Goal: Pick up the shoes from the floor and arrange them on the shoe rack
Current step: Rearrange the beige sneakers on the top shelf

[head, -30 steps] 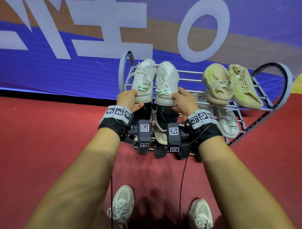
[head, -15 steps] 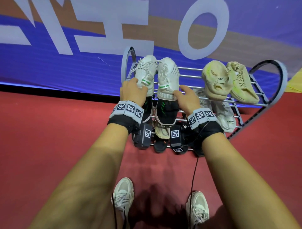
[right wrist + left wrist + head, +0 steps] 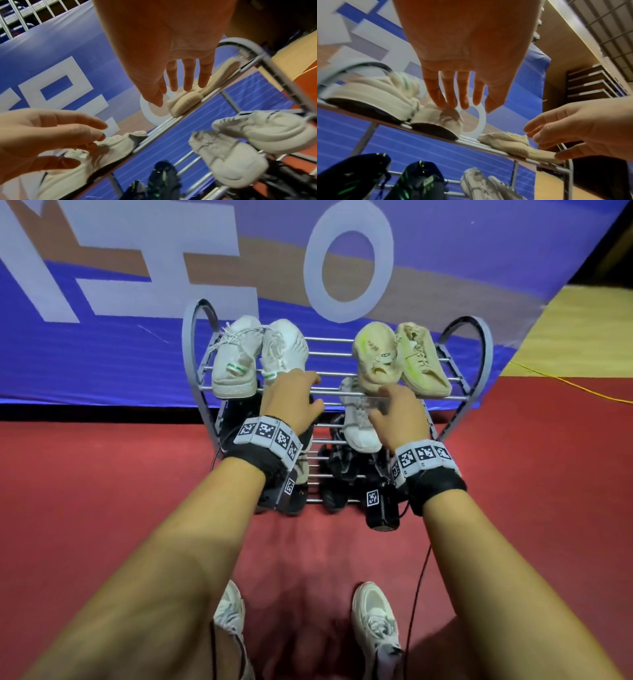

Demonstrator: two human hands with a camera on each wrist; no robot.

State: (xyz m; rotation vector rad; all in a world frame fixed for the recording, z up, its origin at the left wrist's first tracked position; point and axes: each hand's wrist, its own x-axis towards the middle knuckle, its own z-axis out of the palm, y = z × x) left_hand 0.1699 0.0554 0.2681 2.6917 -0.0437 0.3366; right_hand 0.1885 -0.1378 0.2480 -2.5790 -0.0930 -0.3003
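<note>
A metal shoe rack [image 3: 474,337] stands against the banner wall. On its top shelf a white pair [image 3: 233,364] sits at the left and a beige pair [image 3: 376,354] at the right. Dark shoes with green marks [image 3: 419,180] and a white pair [image 3: 359,426] fill the middle shelf. My left hand [image 3: 294,392] hovers with straight fingers [image 3: 450,94] over the heel of the right white shoe; contact is unclear. My right hand [image 3: 390,405] is spread loosely just in front of the beige pair [image 3: 185,101]. Neither hand holds anything.
A blue, white and tan banner [image 3: 102,354] runs behind the rack. The floor is red carpet [image 3: 102,491]. My own feet in white sneakers [image 3: 373,621] stand in front of the rack. A yellow cable [image 3: 565,383] crosses the floor at the far right.
Both hands have come off the heels of the white pair on the top shelf and moved right. The right hand now sits by the beige pair.
</note>
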